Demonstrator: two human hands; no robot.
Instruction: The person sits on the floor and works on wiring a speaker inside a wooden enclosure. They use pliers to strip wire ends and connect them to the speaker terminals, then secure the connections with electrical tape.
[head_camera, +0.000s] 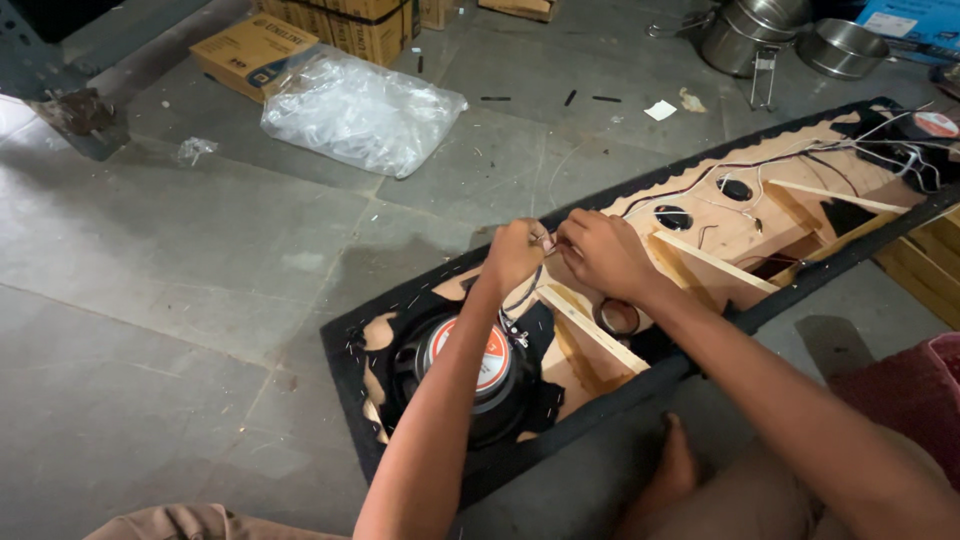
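floor: grey stone tiles (180, 260), plastic bag (360, 108) and cartons (255, 50) far left
box: open wooden speaker panel (740, 235), near right
fingers: my left hand (512, 255) and right hand (603, 252) pinched shut on thin wires (545, 240)

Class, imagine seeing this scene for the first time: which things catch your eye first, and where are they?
At centre, the left hand and right hand pinch thin wires above a long black-edged wooden speaker panel. Just below sits a round black speaker with an orange-and-white magnet label. A crumpled clear plastic bag lies on the floor, upper left.
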